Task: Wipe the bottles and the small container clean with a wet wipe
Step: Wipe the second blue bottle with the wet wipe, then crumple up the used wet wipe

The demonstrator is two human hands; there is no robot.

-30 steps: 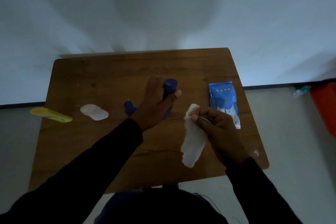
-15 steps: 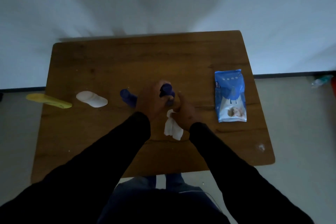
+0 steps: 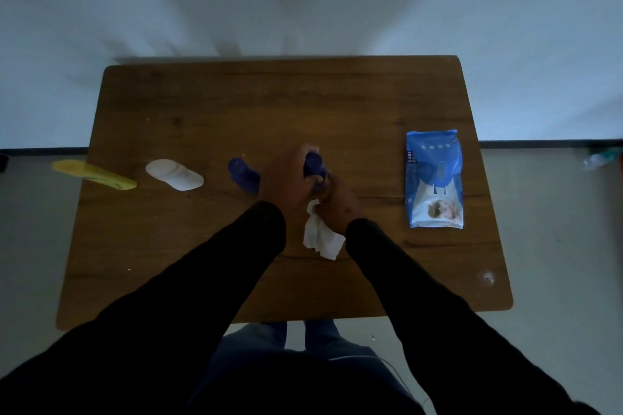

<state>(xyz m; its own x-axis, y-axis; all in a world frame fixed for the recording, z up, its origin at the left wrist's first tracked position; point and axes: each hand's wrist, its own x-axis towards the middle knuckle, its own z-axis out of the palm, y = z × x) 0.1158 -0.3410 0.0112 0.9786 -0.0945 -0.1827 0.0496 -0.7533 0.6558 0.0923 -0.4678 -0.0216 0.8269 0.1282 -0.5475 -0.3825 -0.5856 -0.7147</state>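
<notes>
Since a second ago both hands have drawn together at mid-table (image 3: 209, 104), and the wipe (image 3: 320, 232), which hung long and open then, now trails bunched from under my right hand (image 3: 340, 205). From the big things down: the wipes pack (image 3: 434, 178) lies well off to the right, the yellow bottle (image 3: 94, 174) pokes over the left edge on its side, the white container (image 3: 175, 174) sits near it, and a second blue bottle (image 3: 243, 175) stands just left of my wrist. My left hand (image 3: 286, 182) wraps the blue bottle (image 3: 313, 167), which stands roughly upright, cap toward the wall. My right hand pinches the wipe and touches the bottle's near lower side, so I judge the stroke should run up that long axis, away from me.
</notes>
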